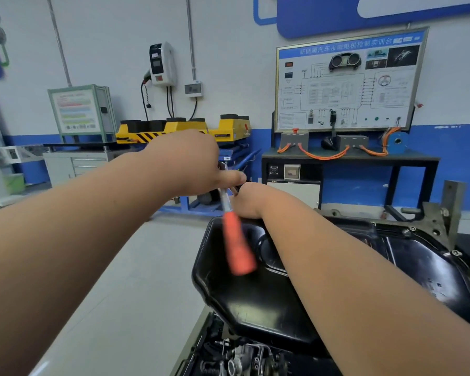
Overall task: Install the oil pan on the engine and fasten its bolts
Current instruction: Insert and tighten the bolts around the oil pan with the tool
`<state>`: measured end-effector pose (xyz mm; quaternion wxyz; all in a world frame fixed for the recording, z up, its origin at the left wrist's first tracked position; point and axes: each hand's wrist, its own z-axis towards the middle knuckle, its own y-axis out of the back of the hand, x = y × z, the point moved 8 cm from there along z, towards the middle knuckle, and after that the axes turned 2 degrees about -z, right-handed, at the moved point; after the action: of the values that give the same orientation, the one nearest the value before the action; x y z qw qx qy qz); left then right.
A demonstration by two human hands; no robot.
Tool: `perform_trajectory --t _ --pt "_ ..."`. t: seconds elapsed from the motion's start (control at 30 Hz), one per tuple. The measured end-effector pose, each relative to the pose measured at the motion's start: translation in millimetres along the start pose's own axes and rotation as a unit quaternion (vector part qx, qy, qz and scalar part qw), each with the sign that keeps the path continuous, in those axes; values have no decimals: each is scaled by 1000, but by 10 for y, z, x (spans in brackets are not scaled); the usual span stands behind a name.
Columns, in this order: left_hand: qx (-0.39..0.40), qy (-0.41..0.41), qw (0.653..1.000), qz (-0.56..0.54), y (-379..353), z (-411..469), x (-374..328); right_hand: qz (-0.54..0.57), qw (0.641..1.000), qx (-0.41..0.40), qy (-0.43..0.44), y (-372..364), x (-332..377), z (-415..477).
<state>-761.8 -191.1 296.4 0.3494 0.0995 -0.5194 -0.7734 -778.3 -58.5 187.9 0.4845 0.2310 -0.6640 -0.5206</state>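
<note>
The black oil pan (255, 299) lies upside-up on the engine (242, 359), filling the lower middle and right. A ratchet wrench with an orange handle (238, 242) stands at the pan's far edge, its handle blurred. My left hand (193, 164) grips the wrench's metal head from above. My right hand (248, 199) sits just below it at the far rim of the pan, fingers curled round the tool's lower end; what the fingers hold is hidden. Bolts (455, 252) show along the pan's right flange.
A grey metal bracket (445, 213) rises at the engine's right end. Behind stand a training board on a black bench (347, 82), a yellow lifting cart (174, 131) and grey cabinets (76, 164). Pale floor lies to the left.
</note>
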Motion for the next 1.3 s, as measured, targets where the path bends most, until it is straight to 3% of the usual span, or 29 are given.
perform_trajectory --t 0.1,0.2,0.33,0.43,0.57,0.73,0.9,1.0,1.07,1.1,1.3 --pt "12 6 1000 -22 -3 40 -51 6 1000 -7 2 29 21 -46" --pt "-13 -57 998 12 101 56 -188 3 999 -41 14 77 11 -20" --pt "-42 -80 996 18 134 32 -210 14 999 -49 11 103 -48 21" --pt "-57 -35 997 28 87 3 -136 -4 999 -48 13 97 -52 36" --pt "-2 32 997 -70 -38 -10 -50 -20 999 -41 18 77 -26 26" --pt "-4 -68 997 -29 63 -3 -172 11 999 -46 2 107 -49 2" --pt "-47 -58 997 -30 114 -5 -77 8 999 -45 1 119 -43 14" --pt "33 37 997 -52 -47 4 66 -1 999 -32 -1 55 -59 50" --pt "117 76 982 -125 -200 -29 73 10 1000 -9 -7 5 -73 66" --pt "122 79 978 -148 -207 -25 65 -2 1000 -16 -2 13 -69 75" --pt "-22 -79 997 15 82 11 -75 7 999 -53 11 93 -67 78"
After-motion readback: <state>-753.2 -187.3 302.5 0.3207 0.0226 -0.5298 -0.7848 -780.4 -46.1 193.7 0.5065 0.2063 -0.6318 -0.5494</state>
